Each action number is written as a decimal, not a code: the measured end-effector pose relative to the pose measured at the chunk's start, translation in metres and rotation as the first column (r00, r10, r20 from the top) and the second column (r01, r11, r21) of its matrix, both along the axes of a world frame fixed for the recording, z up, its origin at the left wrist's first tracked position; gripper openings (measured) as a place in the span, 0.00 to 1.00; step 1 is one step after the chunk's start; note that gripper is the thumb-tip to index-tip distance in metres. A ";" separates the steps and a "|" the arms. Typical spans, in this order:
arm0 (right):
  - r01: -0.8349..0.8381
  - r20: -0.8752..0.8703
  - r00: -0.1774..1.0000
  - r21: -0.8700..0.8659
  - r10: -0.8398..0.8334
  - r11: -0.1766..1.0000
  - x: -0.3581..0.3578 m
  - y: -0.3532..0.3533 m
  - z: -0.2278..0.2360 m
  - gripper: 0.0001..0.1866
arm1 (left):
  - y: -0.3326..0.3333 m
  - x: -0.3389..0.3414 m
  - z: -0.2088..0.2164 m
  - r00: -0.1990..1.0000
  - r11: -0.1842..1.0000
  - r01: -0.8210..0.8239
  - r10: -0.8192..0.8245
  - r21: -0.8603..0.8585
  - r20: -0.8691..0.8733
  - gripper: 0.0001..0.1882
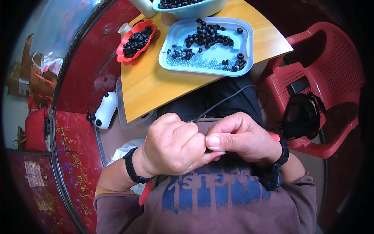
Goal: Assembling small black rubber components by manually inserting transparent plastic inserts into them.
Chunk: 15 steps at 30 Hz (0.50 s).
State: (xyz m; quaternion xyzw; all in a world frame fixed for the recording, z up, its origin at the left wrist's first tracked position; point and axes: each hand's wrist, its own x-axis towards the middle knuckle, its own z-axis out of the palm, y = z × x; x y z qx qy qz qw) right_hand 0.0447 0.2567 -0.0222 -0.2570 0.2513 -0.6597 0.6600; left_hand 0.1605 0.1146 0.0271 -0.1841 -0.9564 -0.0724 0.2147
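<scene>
My left hand and my right hand are pressed together in front of my chest, fingers curled tight. A small dark part shows between the fingertips where the two hands meet; most of it is hidden. Both wrists carry black bands. Farther away, on the wooden table, a light blue tray holds several black rubber rings and a spread of small clear pieces. A red dish to its left is heaped with black rings.
A light blue bowl with more black rings stands at the table's far edge. A red plastic chair on the right carries a black bag. A white device lies by the table's left corner. A grey cable runs over my lap.
</scene>
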 end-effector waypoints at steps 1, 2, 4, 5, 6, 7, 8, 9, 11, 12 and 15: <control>0.013 -0.025 1.000 0.005 -0.012 1.000 0.000 0.001 0.004 0.13 | -0.002 0.001 0.000 1.000 1.000 -0.004 0.004 0.005 0.003 0.19; 0.026 -0.052 0.998 0.007 -0.026 1.000 0.000 0.000 0.006 0.13 | -0.004 -0.001 0.000 1.000 0.999 0.008 -0.010 0.052 0.029 0.19; 0.035 -0.055 0.998 0.011 -0.034 0.999 0.003 -0.002 0.002 0.14 | -0.009 -0.001 0.002 0.997 0.994 0.001 -0.010 0.113 0.078 0.21; 0.045 -0.062 0.997 0.011 -0.044 0.999 0.004 -0.002 0.002 0.15 | -0.009 -0.001 0.004 0.997 0.993 0.002 -0.010 0.115 0.075 0.21; 0.046 -0.065 0.997 0.013 -0.045 0.999 0.005 -0.002 0.003 0.15 | -0.009 0.000 0.007 0.998 0.993 -0.011 0.003 0.115 0.067 0.22; 0.042 -0.044 0.998 0.012 -0.041 0.999 0.006 -0.002 0.005 0.15 | -0.009 0.001 0.008 0.998 0.993 -0.023 0.017 0.114 0.058 0.22; 0.036 -0.025 0.999 0.011 -0.036 0.999 0.007 -0.001 0.007 0.16 | -0.009 0.000 0.007 0.999 0.990 -0.011 0.007 0.138 0.031 0.23; 0.036 -0.031 0.999 0.014 -0.036 0.999 0.008 -0.001 0.007 0.16 | -0.009 0.002 0.004 1.000 0.990 -0.011 0.007 0.140 0.026 0.23; 0.051 -0.066 0.997 0.076 -0.046 0.996 0.010 0.001 0.006 0.16 | -0.011 0.004 -0.001 1.000 0.980 0.015 -0.017 0.200 0.011 0.23; 0.052 -0.069 0.997 0.078 -0.047 0.996 0.010 0.000 0.006 0.16 | -0.012 0.004 -0.002 1.000 0.979 0.016 -0.018 0.202 0.008 0.23; 0.035 -0.078 0.997 0.077 -0.029 0.996 0.010 -0.001 0.006 0.16 | -0.011 0.006 -0.004 1.000 0.974 0.021 -0.022 0.227 0.004 0.22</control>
